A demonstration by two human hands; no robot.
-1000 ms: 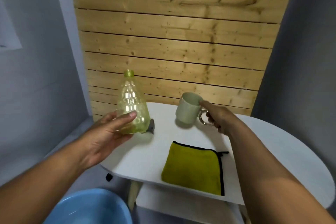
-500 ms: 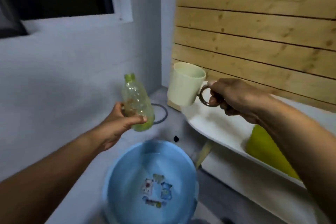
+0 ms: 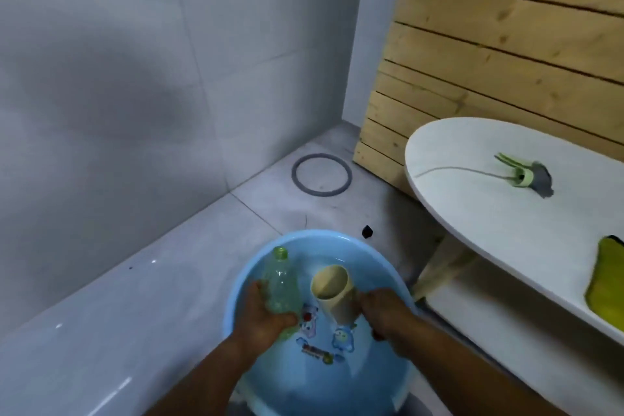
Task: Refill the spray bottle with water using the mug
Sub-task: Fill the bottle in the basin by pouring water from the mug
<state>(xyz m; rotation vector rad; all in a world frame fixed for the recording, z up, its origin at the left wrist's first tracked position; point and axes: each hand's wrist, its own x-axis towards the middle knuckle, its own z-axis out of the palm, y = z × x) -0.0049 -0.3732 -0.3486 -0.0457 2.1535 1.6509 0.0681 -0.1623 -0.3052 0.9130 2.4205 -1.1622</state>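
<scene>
The spray bottle, clear green and uncapped, was held over the blue basin on the floor, its neck pointing away from the person. It was gripped round its lower body by the left hand, the fingers curled about it. Just beside it, the cream mug was held above the middle of the basin, tipped so that its open mouth faced up and away. The right hand was clenched at the mug's handle side; the handle itself was hidden by the hand. Cartoon prints were seen on the basin's floor; whether water stood in it could not be told for certain.

To the right, a white oval bench was set against a wooden slat wall. The green and grey spray head with its thin tube was laid near the bench's far edge, and a yellow-green cloth was seen at its right edge. A grey ring lay on the tiled floor near the corner of the walls.
</scene>
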